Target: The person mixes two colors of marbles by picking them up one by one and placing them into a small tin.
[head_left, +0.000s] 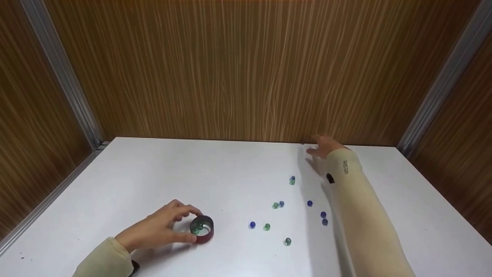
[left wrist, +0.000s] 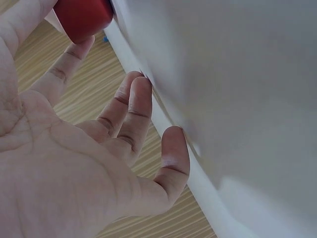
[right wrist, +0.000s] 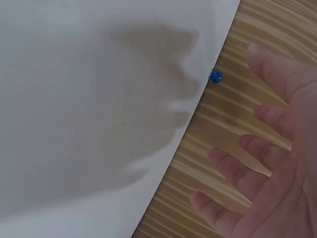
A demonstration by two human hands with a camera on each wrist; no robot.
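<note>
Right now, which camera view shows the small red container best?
The head view: the red container shows whole, green marbles inside, with the left hand holding its rim. The left wrist view catches only a red corner by the fingers. The right wrist view shows none of it.

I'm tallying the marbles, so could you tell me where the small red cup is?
In the head view the small red cup stands near-left on the white table, held by the left hand, left of the loose marbles.

Wood wall [head_left: 246, 69] blocks you behind table [head_left: 153, 173]; side walls close both flanks. Scattered marbles [head_left: 281, 204] clutter centre-right. Your passage: bare top between red cup [head_left: 203, 229] and back wall.
</note>
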